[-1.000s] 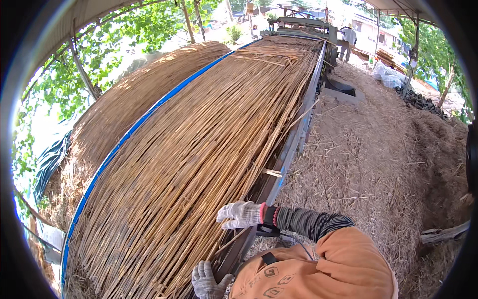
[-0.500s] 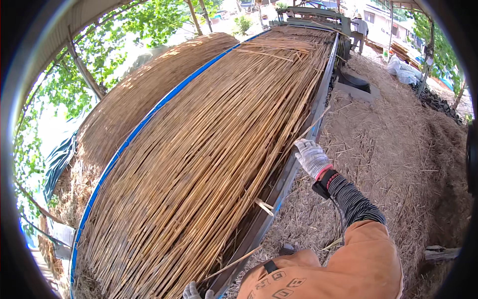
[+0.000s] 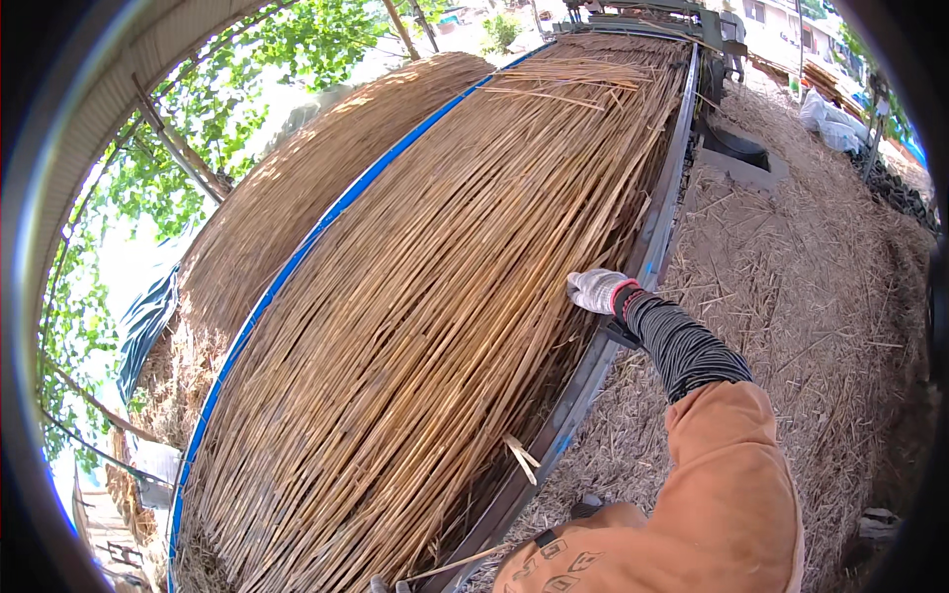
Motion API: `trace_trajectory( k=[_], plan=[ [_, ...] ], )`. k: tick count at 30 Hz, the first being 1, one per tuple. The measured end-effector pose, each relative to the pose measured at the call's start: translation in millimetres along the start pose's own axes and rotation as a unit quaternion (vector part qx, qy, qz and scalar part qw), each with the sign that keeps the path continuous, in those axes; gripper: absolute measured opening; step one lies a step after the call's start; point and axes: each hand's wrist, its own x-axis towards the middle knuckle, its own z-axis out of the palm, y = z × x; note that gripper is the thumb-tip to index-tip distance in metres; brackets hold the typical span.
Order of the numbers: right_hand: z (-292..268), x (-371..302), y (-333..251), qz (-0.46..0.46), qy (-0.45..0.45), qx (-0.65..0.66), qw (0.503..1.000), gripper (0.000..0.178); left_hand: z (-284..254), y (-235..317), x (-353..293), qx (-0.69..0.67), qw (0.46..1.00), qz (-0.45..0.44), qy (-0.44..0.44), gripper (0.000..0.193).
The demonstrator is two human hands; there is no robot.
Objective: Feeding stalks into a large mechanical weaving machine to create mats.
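A long bed of straw-coloured reed stalks [image 3: 425, 296] stretches away from me, its stalks lying mostly lengthwise and slanting up to the right. My right hand [image 3: 596, 291], in a whitish knit glove with a pink cuff, is at the bed's right side. Its fingers are curled down against the stalks; what they grip, if anything, is hidden. Only gloved fingertips of my left hand [image 3: 389, 586] show at the lower edge, close to a loose stalk [image 3: 457, 564] that sticks out over the metal side rail [image 3: 568, 420].
A blue strip [image 3: 326, 222] borders the bed's left side, with another reed heap [image 3: 326, 163] beyond it. Green machinery [image 3: 643, 22] stands at the far end. Straw litter [image 3: 781, 277] covers the ground at right, near a dark round opening [image 3: 736, 146]. Short split pieces [image 3: 521, 458] poke over the rail.
My right hand has moved from the rail inward onto the stalks. The whole view has shifted slightly, and less of my left hand shows.
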Motion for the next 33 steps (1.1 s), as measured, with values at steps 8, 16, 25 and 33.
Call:
trace_trajectory(
  k=[8, 16, 25, 33],
  plan=[
    [31, -48, -5, -0.096, 0.126, -0.267, 0.95, 0.027, -8, 5, 1, -0.024, 0.999, -0.034, -0.016, 0.047],
    [2, -49, 48, 0.003, 0.22, -0.269, 0.938, 0.043, -3, 6, 6, -0.032, 0.998, -0.048, 0.004, 0.048],
    [-21, 31, 13, -0.062, -0.107, -0.43, 0.894, 0.057, 0, 2, -4, -0.011, 0.999, -0.034, 0.03, 0.044],
    [-4, 93, 5, -0.182, -0.065, -0.577, 0.794, 0.019, 16, -21, -8, -0.041, 0.998, -0.04, 0.012, 0.047]
  ],
)
